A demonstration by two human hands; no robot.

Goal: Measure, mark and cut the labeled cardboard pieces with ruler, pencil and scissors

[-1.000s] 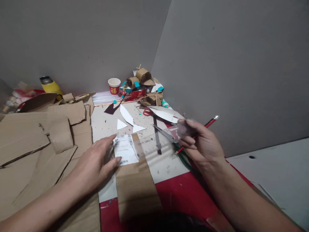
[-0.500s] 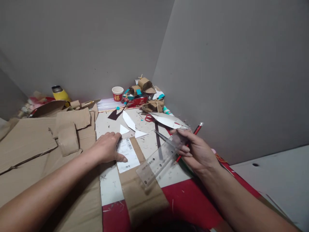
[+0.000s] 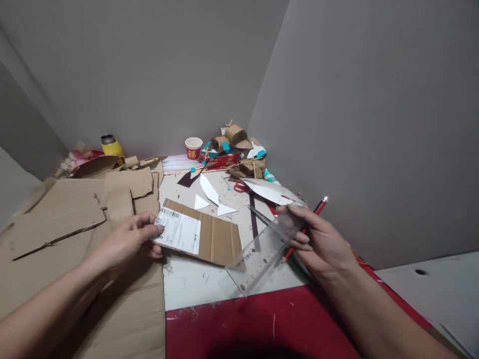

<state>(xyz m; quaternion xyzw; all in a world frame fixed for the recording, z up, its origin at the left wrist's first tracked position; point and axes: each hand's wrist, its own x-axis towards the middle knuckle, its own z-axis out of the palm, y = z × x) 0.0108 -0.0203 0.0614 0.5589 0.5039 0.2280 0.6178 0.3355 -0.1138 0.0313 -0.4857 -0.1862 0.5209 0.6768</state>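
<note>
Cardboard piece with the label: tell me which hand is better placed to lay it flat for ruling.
Left. The left hand already grips the cardboard piece at its labelled end, while the right hand is full with the clear ruler and red pencil.

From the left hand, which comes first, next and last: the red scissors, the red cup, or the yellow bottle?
Starting from the left hand:
1. Yellow bottle, back left by the wall.
2. Red cup, back middle.
3. Red scissors, to the right.
The bottle and cup are nearly tied.
</note>
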